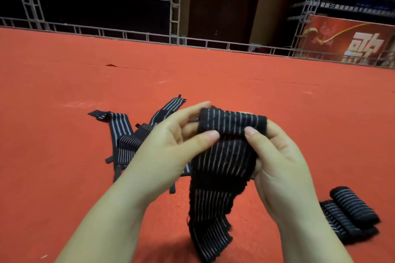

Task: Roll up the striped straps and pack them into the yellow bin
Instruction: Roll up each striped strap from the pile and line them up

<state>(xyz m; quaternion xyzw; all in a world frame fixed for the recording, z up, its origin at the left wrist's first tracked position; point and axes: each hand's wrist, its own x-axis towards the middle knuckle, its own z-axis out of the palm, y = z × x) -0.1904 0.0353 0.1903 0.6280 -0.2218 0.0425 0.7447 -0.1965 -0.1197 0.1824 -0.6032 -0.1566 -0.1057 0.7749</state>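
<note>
Closest to us, our two forearms reach up from the bottom edge and meet over the red carpet point(192, 74). To the left of our left hand point(171, 145) the carpet runs bare to the frame's edge, leaving wide room on that side. Just beyond and left of that hand a pile of loose striped straps point(126, 134) lies flat and tangled, with ends splayed outward. Our left hand pinches the rolled top of the striped strap point(222, 156) between thumb and curled fingers. That strap is held in the air between both hands, its upper end wound into a short roll, its tail hanging down to the carpet. Our right hand point(275, 156) grips the roll's other end, thumb pressed on the front. To the right of that hand, near the frame's edge, finished rolls point(352, 213) lie side by side, touching. We cannot see a yellow bin.
</note>
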